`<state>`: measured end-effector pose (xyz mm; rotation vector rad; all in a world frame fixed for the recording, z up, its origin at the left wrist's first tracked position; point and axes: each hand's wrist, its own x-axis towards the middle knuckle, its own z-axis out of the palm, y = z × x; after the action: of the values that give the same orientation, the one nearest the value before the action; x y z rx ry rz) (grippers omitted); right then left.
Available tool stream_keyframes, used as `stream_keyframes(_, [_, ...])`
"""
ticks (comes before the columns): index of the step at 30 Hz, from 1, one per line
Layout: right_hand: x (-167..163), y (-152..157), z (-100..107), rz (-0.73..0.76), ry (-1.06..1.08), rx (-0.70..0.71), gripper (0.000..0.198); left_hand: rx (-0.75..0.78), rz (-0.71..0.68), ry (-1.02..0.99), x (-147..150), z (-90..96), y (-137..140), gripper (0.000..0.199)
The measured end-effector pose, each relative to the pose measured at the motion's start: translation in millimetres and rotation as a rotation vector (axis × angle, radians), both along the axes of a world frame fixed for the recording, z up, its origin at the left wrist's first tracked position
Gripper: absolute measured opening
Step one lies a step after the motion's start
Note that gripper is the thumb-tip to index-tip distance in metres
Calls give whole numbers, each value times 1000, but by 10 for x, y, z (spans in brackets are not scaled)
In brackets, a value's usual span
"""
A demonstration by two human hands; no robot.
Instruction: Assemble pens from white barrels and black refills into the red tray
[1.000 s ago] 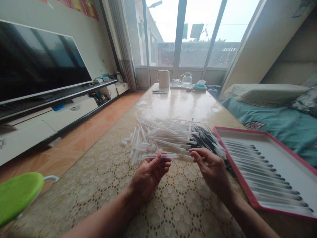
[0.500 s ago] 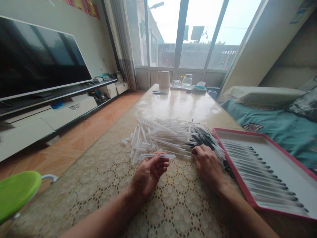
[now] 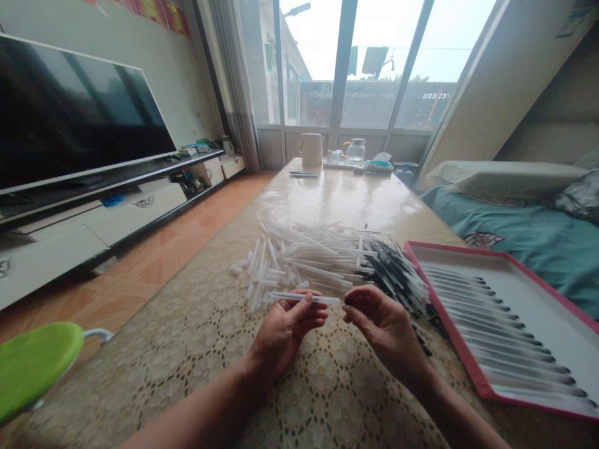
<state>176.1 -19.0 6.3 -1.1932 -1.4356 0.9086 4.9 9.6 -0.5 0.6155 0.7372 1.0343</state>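
My left hand [image 3: 292, 324] is closed round a translucent white pen barrel [image 3: 327, 300], which lies level across the fingers. Thumb and fingertips of my right hand [image 3: 381, 318] pinch a small black pen plug [image 3: 347, 302], close to the barrel's right end; whether the two touch I cannot tell. Just beyond my hands spreads a heap of white plastic tubes [image 3: 318, 252]. A bunch of thin black refills [image 3: 393, 268] lies to its right, partly behind my right hand. Assembled pens with black ends [image 3: 510, 337] lie in a row inside a shallow red-rimmed box [image 3: 472, 374].
The long table [image 3: 309, 399] has a patterned cover. At its far end stand a beige kettle [image 3: 311, 149], a glass jug [image 3: 355, 151] and a tissue box [image 3: 380, 165]. A green stool [image 3: 40, 368] is at the left, a sofa [image 3: 528, 218] at the right.
My right hand has come away from the refills and moved left to the barrel's end, with a small black plug in its fingers. The left hand with the barrel has shifted slightly right.
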Motion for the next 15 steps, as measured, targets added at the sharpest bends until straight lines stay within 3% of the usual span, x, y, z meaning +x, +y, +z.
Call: stream_keyframes(15, [-33, -12, -53, 6, 102, -106, 23, 72, -49, 29, 11, -22, 2, 18])
